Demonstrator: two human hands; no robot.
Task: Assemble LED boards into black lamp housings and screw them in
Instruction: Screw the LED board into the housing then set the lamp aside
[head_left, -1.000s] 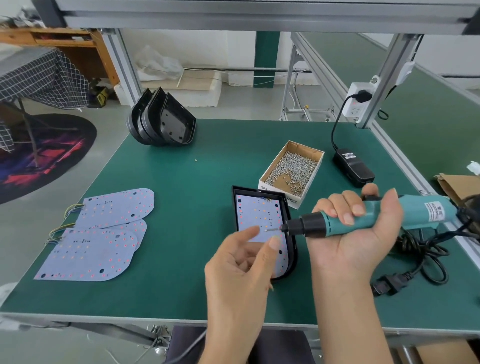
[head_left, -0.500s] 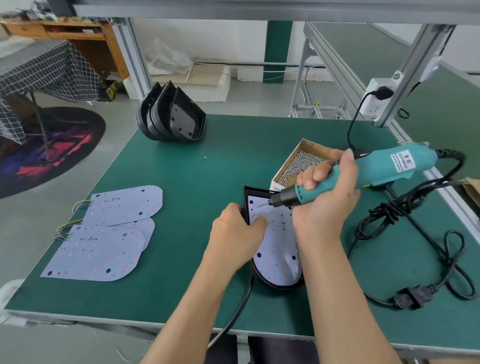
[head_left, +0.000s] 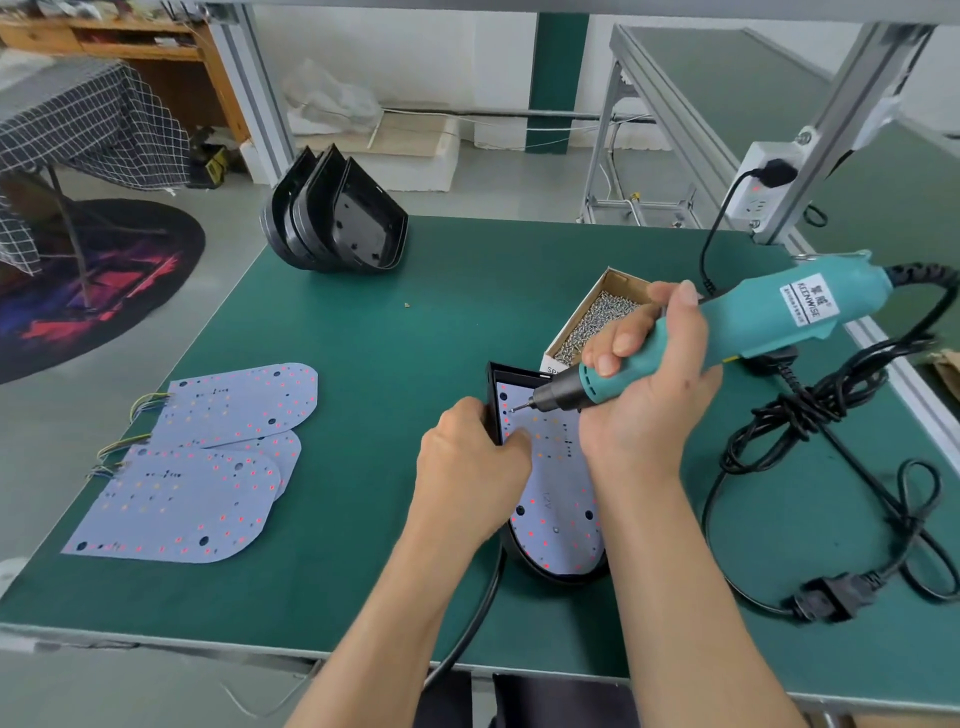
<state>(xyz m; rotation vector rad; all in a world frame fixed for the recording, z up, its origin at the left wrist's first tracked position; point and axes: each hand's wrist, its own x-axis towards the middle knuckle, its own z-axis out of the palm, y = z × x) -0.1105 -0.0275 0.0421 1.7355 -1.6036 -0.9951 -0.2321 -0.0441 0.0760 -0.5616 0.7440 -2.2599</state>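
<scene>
I see my right hand (head_left: 644, 384) wrapped around a teal electric screwdriver (head_left: 727, 332), its bit on the LED board (head_left: 558, 499) in the black housing (head_left: 492, 400) at 6 o'clock. My left hand (head_left: 470, 467) pinches the housing's left wall. The angled bit could slip and scratch the board.

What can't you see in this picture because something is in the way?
All in the head view:
- Middle of the LED board: covered by the right hand and wrist.
- Left wall of the black housing: behind the left hand.
- Whether a screw sits on the screwdriver tip: too small.
- Near end of the screw box: hidden by the right hand's fingers.
</scene>
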